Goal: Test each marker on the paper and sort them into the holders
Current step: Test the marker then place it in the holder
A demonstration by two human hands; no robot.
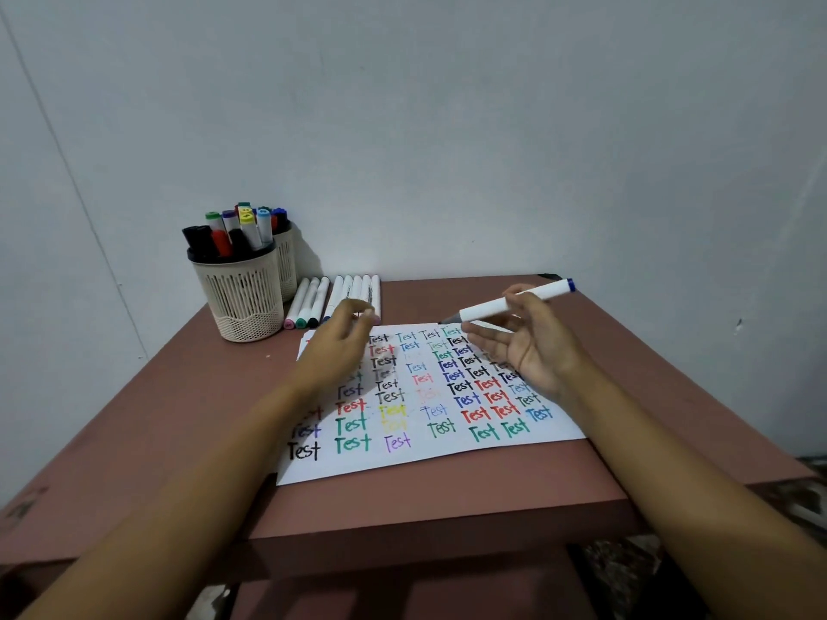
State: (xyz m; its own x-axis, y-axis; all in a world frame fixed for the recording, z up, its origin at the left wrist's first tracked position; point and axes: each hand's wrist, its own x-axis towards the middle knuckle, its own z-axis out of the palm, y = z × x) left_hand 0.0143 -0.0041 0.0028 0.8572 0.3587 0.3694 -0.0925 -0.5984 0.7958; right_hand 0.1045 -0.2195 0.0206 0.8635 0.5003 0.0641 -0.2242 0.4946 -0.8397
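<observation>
The table (447,507) carries the paper (420,460) for testing; holders (244,302) stand beyond its far left corner. Over the paper the right hand (532,351) loosely pinches the marker (505,304), tip aimed toward it; left hand (340,337) blurred, grip unclear

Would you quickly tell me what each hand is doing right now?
Left hand: blurred over the paper, cannot be told.
Right hand: holding the uncapped blue-ended marker.
</observation>
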